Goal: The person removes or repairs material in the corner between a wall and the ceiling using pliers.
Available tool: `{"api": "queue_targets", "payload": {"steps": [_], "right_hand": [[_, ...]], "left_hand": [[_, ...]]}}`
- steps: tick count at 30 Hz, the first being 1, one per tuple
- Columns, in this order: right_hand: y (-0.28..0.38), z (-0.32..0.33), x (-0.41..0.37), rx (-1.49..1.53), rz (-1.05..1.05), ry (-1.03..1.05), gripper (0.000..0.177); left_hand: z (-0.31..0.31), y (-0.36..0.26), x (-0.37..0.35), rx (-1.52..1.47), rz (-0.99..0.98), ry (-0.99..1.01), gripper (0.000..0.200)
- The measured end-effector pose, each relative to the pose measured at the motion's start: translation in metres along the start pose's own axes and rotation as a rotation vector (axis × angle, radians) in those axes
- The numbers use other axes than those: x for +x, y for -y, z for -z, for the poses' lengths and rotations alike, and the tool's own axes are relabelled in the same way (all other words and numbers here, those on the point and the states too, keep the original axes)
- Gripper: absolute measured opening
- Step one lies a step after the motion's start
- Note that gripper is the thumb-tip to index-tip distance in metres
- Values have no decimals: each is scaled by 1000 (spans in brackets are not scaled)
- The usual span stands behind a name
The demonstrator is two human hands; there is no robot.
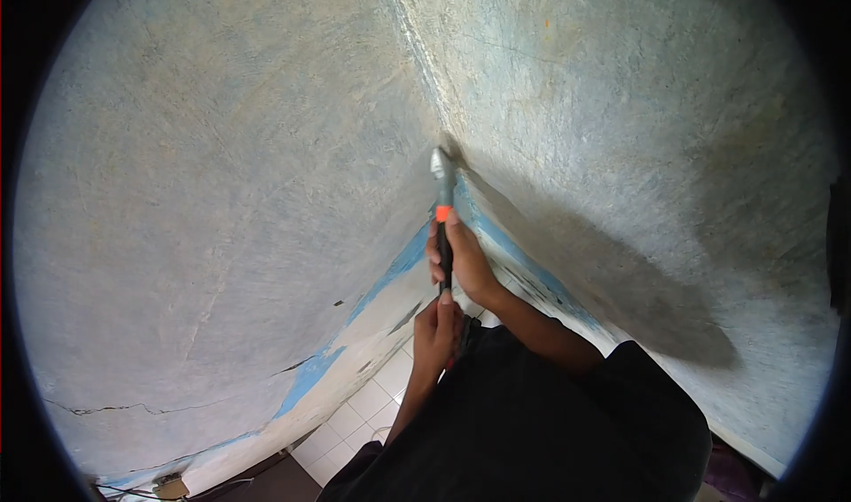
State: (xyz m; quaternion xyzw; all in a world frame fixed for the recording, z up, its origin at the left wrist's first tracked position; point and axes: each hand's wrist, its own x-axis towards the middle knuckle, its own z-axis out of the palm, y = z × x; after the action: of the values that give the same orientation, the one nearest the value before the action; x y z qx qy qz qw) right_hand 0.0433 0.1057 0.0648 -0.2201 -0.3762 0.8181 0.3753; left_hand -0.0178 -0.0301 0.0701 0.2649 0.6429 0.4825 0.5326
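A slim hand tool (445,183) with a pale silvery head, a grey neck, an orange band and a black grip points up toward the corner where two walls meet. My right hand (467,258) is closed round the upper part of the black grip, its thumb just below the orange band. Lower down, my left hand (434,332) has its fingers wrapped about the bottom end of the same grip. The tool's head overlaps the corner line in this view and is slightly blurred, so its exact kind does not show.
Rough grey plaster covers the left wall (204,165) and the right wall (620,130). Blue and white bands with chipped paint (315,382) run beneath. White floor tiles (363,413) lie below. Cables (222,487) and a small brownish box (170,486) are at lower left.
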Motion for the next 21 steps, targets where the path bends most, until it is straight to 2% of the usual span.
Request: {"api": "queue_targets", "payload": {"steps": [5, 11, 17, 21], "right_hand": [[-8, 4, 0, 22, -13, 22, 54], [-16, 6, 4, -19, 26, 17, 53], [-13, 4, 6, -61, 75, 14, 53], [-20, 1, 5, -17, 26, 17, 53]], "left_hand": [[7, 10, 5, 15, -1, 6, 47], [16, 22, 19, 73, -97, 14, 49], [20, 14, 26, 75, -65, 58, 46], [31, 23, 24, 91, -78, 12, 48]]}}
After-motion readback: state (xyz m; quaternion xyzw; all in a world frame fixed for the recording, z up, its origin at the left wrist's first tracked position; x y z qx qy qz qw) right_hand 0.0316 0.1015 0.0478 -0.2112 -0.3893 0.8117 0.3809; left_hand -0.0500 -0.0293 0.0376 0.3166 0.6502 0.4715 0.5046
